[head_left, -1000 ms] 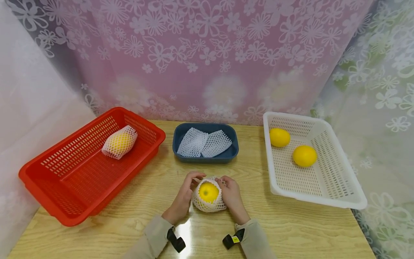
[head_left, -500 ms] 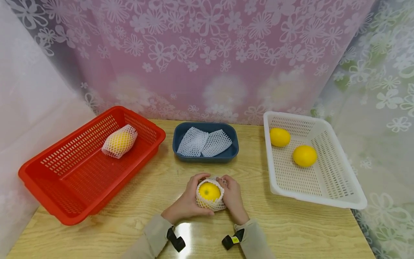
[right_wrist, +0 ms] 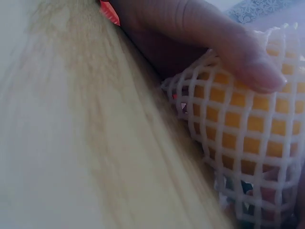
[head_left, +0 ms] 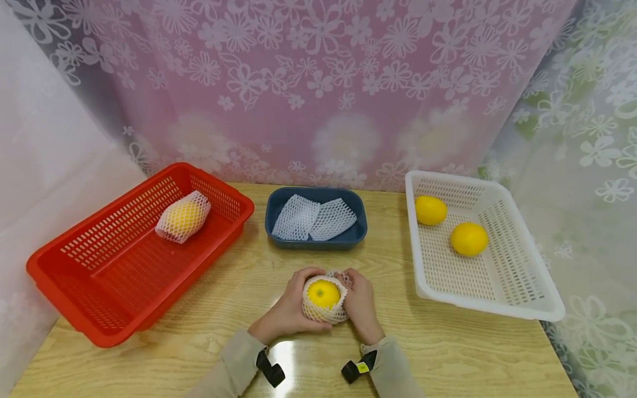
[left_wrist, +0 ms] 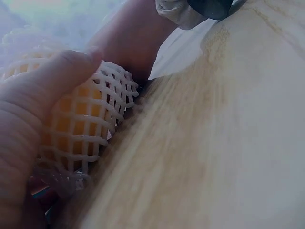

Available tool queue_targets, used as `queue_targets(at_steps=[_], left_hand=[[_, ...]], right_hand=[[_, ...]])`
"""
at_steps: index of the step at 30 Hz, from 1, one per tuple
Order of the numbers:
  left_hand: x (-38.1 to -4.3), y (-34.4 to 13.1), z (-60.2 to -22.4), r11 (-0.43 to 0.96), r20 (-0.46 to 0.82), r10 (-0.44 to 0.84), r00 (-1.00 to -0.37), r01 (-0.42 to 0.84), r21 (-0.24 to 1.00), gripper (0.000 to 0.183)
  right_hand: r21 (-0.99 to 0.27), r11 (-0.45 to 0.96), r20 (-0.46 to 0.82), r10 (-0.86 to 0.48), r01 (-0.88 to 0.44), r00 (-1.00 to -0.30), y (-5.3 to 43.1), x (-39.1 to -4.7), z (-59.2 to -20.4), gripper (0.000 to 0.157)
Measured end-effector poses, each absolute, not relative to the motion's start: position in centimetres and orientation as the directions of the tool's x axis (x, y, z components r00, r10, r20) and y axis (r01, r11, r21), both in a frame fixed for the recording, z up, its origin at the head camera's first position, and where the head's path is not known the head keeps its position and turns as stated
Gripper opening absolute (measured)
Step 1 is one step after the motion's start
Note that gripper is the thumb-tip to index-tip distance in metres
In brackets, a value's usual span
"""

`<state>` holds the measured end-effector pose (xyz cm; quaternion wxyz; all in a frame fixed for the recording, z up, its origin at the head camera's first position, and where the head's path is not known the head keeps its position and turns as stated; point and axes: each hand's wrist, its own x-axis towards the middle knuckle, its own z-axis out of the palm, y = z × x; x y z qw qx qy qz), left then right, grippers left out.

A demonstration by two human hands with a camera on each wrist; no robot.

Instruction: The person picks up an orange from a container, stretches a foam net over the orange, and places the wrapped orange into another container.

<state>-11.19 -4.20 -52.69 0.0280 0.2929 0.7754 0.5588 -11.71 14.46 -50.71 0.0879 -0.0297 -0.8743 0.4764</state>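
Note:
In the head view a yellow lemon (head_left: 323,294) sits in a white foam net sleeve (head_left: 325,314), its end bare in the net's round opening. My left hand (head_left: 286,309) wraps the lemon from the left, thumb along the near side. On the other side my right hand (head_left: 361,307) holds the net at its right edge, with fingertips partly hidden behind the mesh. The left wrist view shows the left thumb (left_wrist: 62,76) lying across the netted lemon, close over the table. In the right wrist view the net (right_wrist: 248,133) spreads over the fruit.
A red basket (head_left: 164,271) at left holds one netted lemon (head_left: 184,216). Behind the hands, a blue tray (head_left: 316,244) carries foam nets (head_left: 334,218). Two bare lemons (head_left: 469,239) lie in the white basket (head_left: 478,301) at right. A floral curtain (head_left: 323,110) hangs behind.
My left hand has closed around the netted lemon, its thumb coming to the near side. The lemon has turned slightly and shifted a little right. My right hand stays at the net.

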Motion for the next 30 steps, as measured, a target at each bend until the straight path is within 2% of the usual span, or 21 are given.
queue_targets(at_steps=[7,14,17,23,26,30], left_hand=[[-11.2,-4.2,-52.5,0.16,0.269,0.4,-0.876,0.356,0.921,0.088],[-11.2,-4.4,-52.3,0.026,0.303,0.271,-0.914,0.322,0.947,0.083],[-11.3,-4.5,-52.1,-0.045,0.265,0.222,-0.938,0.262,0.964,0.082],[-11.5,-4.4,-51.9,-0.217,0.258,0.156,-0.953,0.222,0.951,0.075],[-11.5,-4.4,-51.9,-0.264,0.24,0.161,-0.957,0.192,0.945,0.074],[-11.3,-4.4,-51.9,-0.295,0.174,0.157,-0.972,0.122,0.948,0.074]], right_hand=[[-0.856,0.515,0.13,0.126,-0.048,-0.983,14.5,-12.0,-51.1,0.015],[-0.926,0.357,0.157,0.068,-0.123,-0.985,14.6,-12.0,-51.6,0.005],[-0.945,0.283,0.179,0.036,-0.162,-0.983,14.4,-11.7,-50.6,0.009],[-0.938,0.091,0.33,-0.057,-0.334,-0.942,14.5,-11.6,-49.8,0.019],[-0.941,0.018,0.331,-0.159,-0.338,-0.93,14.9,-11.8,-51.0,0.026],[-0.959,0.006,0.271,-0.267,-0.283,-0.925,15.0,-11.6,-51.6,0.032]])
